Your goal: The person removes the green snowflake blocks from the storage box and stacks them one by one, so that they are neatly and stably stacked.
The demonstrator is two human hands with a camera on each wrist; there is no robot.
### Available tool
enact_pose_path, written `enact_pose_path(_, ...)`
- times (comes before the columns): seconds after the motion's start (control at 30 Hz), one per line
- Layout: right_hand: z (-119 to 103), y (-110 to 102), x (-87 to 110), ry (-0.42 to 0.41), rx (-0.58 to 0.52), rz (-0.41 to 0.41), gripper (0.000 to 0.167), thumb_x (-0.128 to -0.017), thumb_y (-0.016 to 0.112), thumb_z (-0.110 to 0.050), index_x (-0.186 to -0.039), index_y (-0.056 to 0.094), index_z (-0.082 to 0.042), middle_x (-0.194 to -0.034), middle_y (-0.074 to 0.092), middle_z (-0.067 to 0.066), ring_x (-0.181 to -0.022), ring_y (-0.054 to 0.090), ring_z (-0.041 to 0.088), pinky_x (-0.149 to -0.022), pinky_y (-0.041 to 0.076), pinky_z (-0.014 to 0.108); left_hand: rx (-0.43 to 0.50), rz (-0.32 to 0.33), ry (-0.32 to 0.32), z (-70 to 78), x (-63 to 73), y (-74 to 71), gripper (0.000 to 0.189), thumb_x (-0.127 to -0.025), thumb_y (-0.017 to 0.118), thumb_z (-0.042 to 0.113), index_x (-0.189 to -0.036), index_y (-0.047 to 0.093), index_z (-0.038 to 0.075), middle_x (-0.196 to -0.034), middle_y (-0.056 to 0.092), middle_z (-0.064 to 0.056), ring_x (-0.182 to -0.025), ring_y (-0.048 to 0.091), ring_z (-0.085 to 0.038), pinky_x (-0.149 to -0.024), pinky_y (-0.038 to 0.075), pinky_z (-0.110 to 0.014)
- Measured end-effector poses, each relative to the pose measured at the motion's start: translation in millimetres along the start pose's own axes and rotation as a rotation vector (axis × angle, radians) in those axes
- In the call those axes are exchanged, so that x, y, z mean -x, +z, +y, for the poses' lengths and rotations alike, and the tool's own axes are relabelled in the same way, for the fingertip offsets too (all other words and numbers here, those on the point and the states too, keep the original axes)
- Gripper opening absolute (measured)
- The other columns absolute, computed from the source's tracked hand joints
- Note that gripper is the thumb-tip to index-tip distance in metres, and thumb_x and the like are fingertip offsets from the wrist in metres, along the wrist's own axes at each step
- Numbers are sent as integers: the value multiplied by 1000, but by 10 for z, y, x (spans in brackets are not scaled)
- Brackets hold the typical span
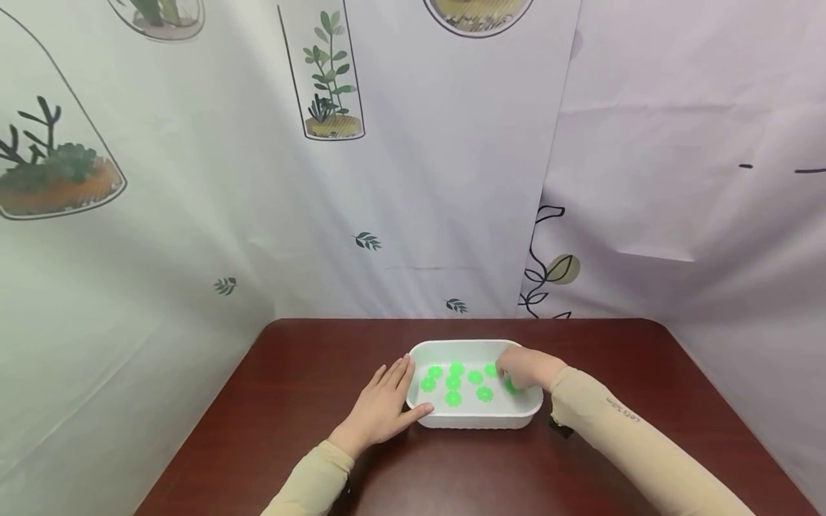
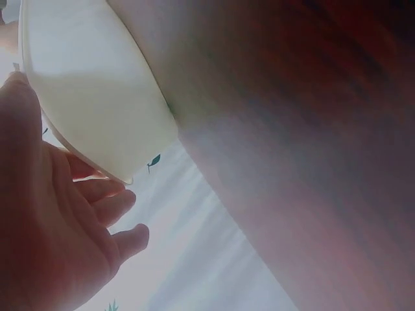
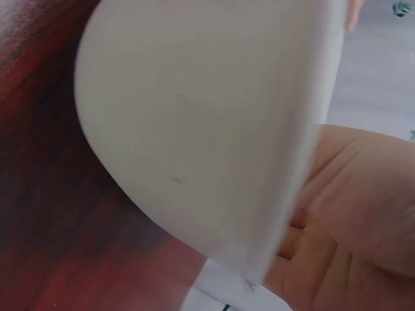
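A white oblong dish (image 1: 474, 421) with rounded ends stands on the table. Several bright green flower-shaped pieces (image 1: 454, 398) lie spread over its floor. My left hand (image 1: 379, 405) rests against the dish's left end, fingers extended along the rim and thumb on the near corner. In the left wrist view, its fingers (image 2: 117, 204) lie along the dish's rim. Over the right end, my right hand (image 1: 525, 365) reaches down inside with bent fingers, close to a green piece (image 1: 512, 386). Its fingertips are hidden, so I cannot tell whether they pinch a piece.
The dish stands on a dark red-brown table (image 1: 310, 373) with rounded far corners. Behind it hangs a pale cloth (image 1: 413, 186) printed with plants. A small black object (image 1: 560, 428) shows under the right sleeve's cuff.
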State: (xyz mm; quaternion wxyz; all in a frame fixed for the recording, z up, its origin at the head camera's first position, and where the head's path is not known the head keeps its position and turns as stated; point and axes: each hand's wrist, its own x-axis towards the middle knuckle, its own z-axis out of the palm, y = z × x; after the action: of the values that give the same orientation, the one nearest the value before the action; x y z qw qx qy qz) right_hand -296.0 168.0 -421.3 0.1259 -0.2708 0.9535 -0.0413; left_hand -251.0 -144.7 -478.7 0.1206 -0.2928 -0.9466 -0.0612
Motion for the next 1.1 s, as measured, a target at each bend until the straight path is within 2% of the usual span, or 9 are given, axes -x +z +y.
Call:
enact_pose_path(0.17, -11, 73, -14, -9, 14, 36, 25, -73, 65, 17, -85, 68, -4, -82, 58, 4, -76, 47, 20, -74, 48, 35, 35, -31, -17, 6, 13, -13, 96, -96, 37, 75, -155, 35, -2, -160, 34, -17, -147, 35, -25, -116, 30, -51)
enact_pose_path(0.33, 9, 89, -49, 24, -6, 38, 25, -73, 65, 18, -81, 64, -7, -80, 54, 2, -76, 46, 20, -71, 47, 36, 55, -30, -26, -1, 5, -32, 95, -97, 37, 73, -155, 33, -2, -161, 32, -17, -145, 37, -24, -114, 34, -51)
enact_pose_path(0.43, 20, 74, -73, 44, -25, 12, 25, -74, 68, 16, -82, 64, -8, -81, 54, 2, -77, 46, 21, -74, 47, 37, 48, -19, -20, -6, -13, -35, 95, -97, 37, 73, -155, 33, -2, -161, 32, -18, -144, 39, -24, -113, 35, -50)
enact_pose_path(0.63, 13, 88, -101, 43, -92, -28, 23, -73, 81, 4, -82, 66, -10, -83, 57, -1, -79, 47, 19, -80, 47, 38, 62, -19, -27, 8, -8, -18, 94, -97, 38, 72, -156, 32, -2, -161, 32, -18, -141, 44, -26, -111, 38, -49)
enact_pose_path(0.77, -5, 143, -79, 43, -180, -24, 23, -72, 82, 3, -80, 65, -10, -80, 56, -3, -78, 47, 17, -78, 47, 37, 78, -27, -33, 39, 32, -2, 95, -97, 39, 72, -155, 33, -2, -160, 33, -19, -140, 45, -28, -108, 42, -46)
enact_pose_path(0.9, -17, 178, -45, 16, -214, 14, 24, -70, 80, 5, -79, 64, -11, -77, 53, -3, -77, 47, 17, -73, 46, 36, 65, -15, -28, 57, 44, -2, 94, -97, 40, 72, -154, 35, -3, -159, 34, -19, -140, 45, -29, -107, 43, -44)
enact_pose_path(1.1, -43, 186, -33, -70, -192, 93, 24, -72, 73, 10, -80, 63, -10, -76, 50, -2, -75, 44, 16, -71, 41, 32, 55, -15, -29, 54, 31, -19, 93, -98, 39, 72, -154, 36, -3, -160, 34, -19, -141, 43, -28, -109, 41, -45)
